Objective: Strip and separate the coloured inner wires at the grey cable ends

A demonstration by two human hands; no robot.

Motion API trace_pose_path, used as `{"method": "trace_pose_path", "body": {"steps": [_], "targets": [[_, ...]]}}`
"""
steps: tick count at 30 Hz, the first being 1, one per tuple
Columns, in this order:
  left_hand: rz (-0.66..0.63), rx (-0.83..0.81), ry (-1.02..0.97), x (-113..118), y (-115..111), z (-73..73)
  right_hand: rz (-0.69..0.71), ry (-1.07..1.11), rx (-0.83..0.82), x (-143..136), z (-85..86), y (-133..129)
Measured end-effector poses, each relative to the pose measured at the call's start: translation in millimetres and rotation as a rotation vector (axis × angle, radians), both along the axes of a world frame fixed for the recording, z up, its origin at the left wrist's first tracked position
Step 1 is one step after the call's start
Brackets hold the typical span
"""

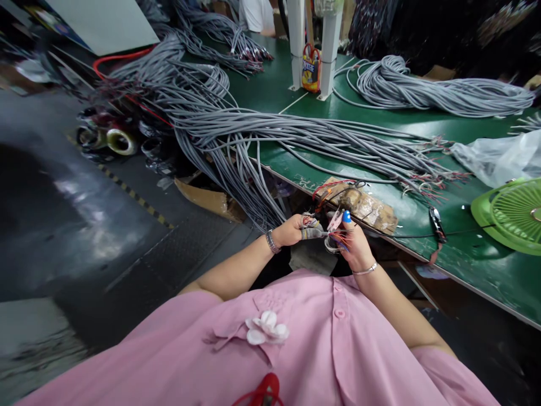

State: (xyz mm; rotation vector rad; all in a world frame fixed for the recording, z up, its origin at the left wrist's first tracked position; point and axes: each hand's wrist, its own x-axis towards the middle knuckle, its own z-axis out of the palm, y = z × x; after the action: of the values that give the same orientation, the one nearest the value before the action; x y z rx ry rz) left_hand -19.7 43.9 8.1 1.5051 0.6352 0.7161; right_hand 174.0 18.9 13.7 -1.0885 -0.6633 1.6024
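Observation:
My left hand (291, 230), its fingertips wrapped in grey covering, is closed around the end of a grey cable beside the table's front edge. Close on its right, my right hand (356, 246) has a blue cover on one fingertip. Its fingers are bent round a pale pink clip-like tool (335, 221). Thin red and white wires (338, 239) fan out between the two hands. Just beyond them a taped, worn block (359, 204) lies at the table edge, with red and black leads by it.
Long grey cables (296, 129) run across the green table (477, 225) and hang over its edge. A green fan (511, 217), dark pliers (437, 224) and a clear plastic bag (502, 158) are at the right. White posts (296, 45) stand behind; a person (257, 16) is beyond.

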Motion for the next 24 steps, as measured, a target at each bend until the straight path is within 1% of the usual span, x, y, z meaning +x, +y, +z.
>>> {"method": "trace_pose_path", "body": {"steps": [5, 8, 10, 12, 14, 17, 19, 20, 21, 24], "targets": [[-0.001, 0.021, 0.031, 2, -1, -3.1, 0.016, 0.028, -0.008, 0, -2.8, 1], [-0.006, 0.029, -0.001, 4, -1, -1.0, 0.056, 0.028, -0.036, 1, -6.6, 0], [-0.023, 0.022, -0.019, 1, -3, 2.3, 0.100, 0.076, -0.051, 3, -10.0, -2], [-0.060, 0.025, 0.008, -5, -8, 6.2, 0.125, 0.152, -0.071, 5, -14.8, -6], [-0.102, 0.049, 0.062, -14, -15, 9.7, 0.122, 0.202, -0.107, 9, -21.2, -10], [-0.172, 0.077, 0.097, -30, -30, 12.4, 0.144, 0.177, -0.156, 16, -32.9, -19], [-0.223, 0.059, 0.106, -39, -40, 11.6, 0.183, 0.126, -0.159, 20, -39.3, -24], [-0.216, 0.035, 0.115, -43, -45, 10.3, 0.202, 0.100, -0.148, 22, -41.3, -27], [-0.175, -0.001, 0.120, -46, -50, 8.5, 0.220, 0.076, -0.130, 23, -42.2, -29], [0.069, -0.130, 0.087, -51, -58, 1.6, 0.315, 0.028, -0.051, 23, -38.5, -36]]}}
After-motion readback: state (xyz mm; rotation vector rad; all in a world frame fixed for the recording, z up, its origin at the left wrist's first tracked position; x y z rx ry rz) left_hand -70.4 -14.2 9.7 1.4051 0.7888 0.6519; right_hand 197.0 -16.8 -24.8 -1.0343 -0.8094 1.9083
